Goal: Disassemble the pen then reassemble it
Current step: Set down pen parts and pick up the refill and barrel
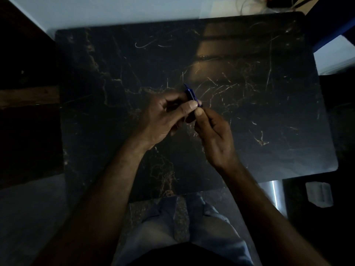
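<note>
Gripping one blue pen (190, 95): two hands, left (163, 118) and right (213, 135), above marble table (269, 112).

Dim, underexposed; warm glare on table (221, 47); soft blur.

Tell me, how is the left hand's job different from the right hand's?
The left hand wraps the blue pen near its pointed end; the right hand only pinches the pen's near end. The left hand sits farther forward than the right hand. Both hold the pen above the dark table.
</note>
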### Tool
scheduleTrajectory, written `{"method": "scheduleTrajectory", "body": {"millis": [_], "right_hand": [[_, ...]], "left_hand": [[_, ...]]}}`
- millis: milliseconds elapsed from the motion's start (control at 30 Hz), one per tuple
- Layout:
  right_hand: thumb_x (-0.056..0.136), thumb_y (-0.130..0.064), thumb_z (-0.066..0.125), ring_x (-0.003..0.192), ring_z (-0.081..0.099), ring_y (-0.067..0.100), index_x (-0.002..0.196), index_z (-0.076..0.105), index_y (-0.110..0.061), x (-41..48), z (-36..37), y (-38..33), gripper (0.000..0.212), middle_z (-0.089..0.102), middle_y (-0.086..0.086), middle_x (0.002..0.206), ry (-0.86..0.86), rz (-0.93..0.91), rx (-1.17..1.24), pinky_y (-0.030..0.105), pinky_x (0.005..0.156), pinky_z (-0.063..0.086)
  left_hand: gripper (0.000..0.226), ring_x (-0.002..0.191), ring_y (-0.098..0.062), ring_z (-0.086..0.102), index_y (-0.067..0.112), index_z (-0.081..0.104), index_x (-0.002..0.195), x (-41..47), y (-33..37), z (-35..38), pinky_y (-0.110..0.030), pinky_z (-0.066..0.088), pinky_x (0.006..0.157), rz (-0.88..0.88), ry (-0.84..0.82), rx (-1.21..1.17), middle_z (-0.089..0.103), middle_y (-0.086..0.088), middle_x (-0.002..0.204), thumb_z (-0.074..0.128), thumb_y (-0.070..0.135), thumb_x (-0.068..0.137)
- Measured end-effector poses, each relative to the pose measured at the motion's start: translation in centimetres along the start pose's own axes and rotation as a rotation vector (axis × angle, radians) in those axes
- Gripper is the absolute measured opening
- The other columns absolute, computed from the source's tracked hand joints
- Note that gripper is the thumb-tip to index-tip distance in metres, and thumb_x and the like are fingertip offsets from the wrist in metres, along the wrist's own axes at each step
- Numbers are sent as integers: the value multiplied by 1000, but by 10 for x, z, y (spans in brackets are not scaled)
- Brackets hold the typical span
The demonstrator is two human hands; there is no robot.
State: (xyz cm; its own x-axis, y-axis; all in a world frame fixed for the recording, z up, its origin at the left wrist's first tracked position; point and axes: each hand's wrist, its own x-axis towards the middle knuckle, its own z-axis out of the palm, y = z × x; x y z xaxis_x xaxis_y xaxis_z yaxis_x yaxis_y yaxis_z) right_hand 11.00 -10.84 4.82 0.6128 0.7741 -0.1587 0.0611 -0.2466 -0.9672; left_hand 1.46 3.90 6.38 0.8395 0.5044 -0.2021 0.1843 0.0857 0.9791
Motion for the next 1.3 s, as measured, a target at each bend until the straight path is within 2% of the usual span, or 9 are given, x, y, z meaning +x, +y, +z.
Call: {"method": "scheduleTrajectory", "body": {"millis": [133,300,400,533,633,700,1000,1167,1300], "right_hand": [[111,-47,44,62,52,2,92,66,-18,0,6,-2,41,56,-19,69,62,14,-69,33,62,41],[112,-41,48,57,48,15,81,68,-23,-3,8,-5,41,52,-5,65,9,15,-12,42,55,42],[112,-36,49,55,43,13,73,62,-19,-5,9,-6,45,46,-5,62,-57,11,75,33,56,37],[112,-37,45,52,40,1,73,52,-8,-24,9,6,49,43,-15,58,-113,152,114,18,55,35],[111,-32,42,51,41,0,90,64,-4,-36,7,14,41,47,-14,61,-146,219,240,15,51,34],[109,-31,43,52,40,6,96,67,-6,-36,8,15,37,45,-7,63,-138,239,284,19,50,34],[108,-25,42,55,39,16,104,64,0,-43,2,16,33,41,10,69,-146,262,369,27,49,34],[107,-25,43,54,36,16,103,63,0,-49,1,14,32,41,7,68,-136,290,410,26,48,33],[104,-28,46,55,33,19,103,62,-2,-55,-3,8,31,39,7,67,-144,333,476,30,48,28]], "left_hand": [[17,51,-25,54,6,76,108,-11,-7,13,-25,41,40,42,116,11,66,-24,72,66,19,105],[13,46,-24,51,12,76,102,-23,-13,18,-27,42,38,97,230,-23,59,-9,60,64,15,105],[12,51,-16,56,15,76,100,-25,-8,16,-25,44,39,103,343,-115,63,-5,66,65,17,105],[13,55,-6,58,21,73,93,-5,-34,-23,-22,44,43,-156,624,-285,67,7,73,70,31,101],[22,50,-9,64,21,73,81,4,-81,-31,-27,49,49,-445,350,282,72,1,68,73,34,99],[29,47,-11,65,16,73,78,6,-100,-22,-25,49,46,-466,214,447,74,-6,67,72,36,99],[37,43,-4,66,21,70,71,6,-112,-11,-24,54,52,-282,310,746,68,7,53,79,52,89],[33,57,-11,71,21,70,79,-1,-112,-8,-38,64,61,-303,311,746,72,5,66,79,52,89],[28,65,-8,69,24,70,88,-13,-80,4,-25,50,59,-399,348,620,75,4,80,70,50,97]]}}
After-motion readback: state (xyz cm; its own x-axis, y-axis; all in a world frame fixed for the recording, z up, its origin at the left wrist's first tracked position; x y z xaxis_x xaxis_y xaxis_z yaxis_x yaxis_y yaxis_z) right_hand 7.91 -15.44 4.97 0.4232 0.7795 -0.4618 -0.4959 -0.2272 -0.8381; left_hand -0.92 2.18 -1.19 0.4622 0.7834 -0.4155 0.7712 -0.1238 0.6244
